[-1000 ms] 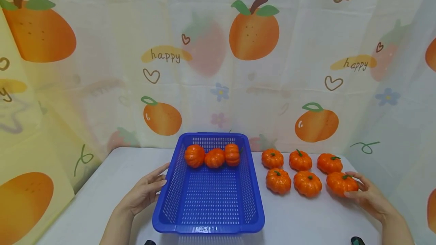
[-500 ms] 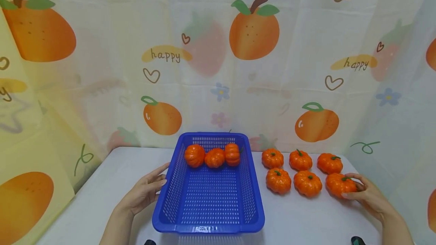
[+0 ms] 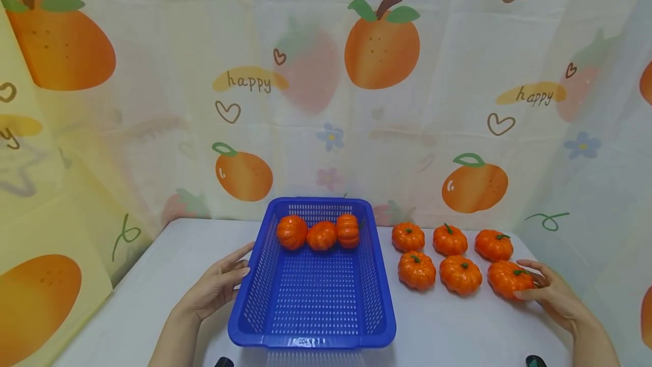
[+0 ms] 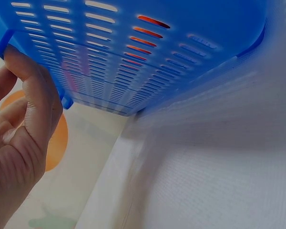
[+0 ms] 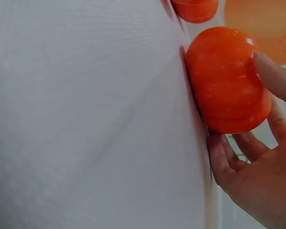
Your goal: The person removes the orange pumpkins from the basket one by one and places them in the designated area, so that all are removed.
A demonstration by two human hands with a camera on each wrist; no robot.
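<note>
Basket (image 3: 312, 342): one, blue, slotted, standing on the counter (image 3: 438, 327). Contents: three pumpkins (image 3: 322, 236), orange, in a row across the far end. Outside, to the basket's right: six pumpkins (image 3: 460, 275), set in two rows of three. Progress, as judged from the count: three in the basket, six left out; about a third done.

Right hand (image 3: 557, 299): grip closed around the end pumpkin (image 3: 509, 280), rightmost of the near row; thumb on its near side, fingers about the far side and beneath. This pumpkin is down on the counter, not lifted; the other five are untouched.

Left hand (image 3: 216, 287): at the basket's left wall, grip loose, fingers resting against it; whether a fingertip hooks the rim is hard to tell, the hand being cropped in the left wrist view.

Backdrop: curtain (image 3: 316, 146), fruit-printed.

Against the earlier frames: counts unchanged; basket and left hand as before; right hand on the same pumpkin, which has turned slightly, its stem now leaning more toward the person.
</note>
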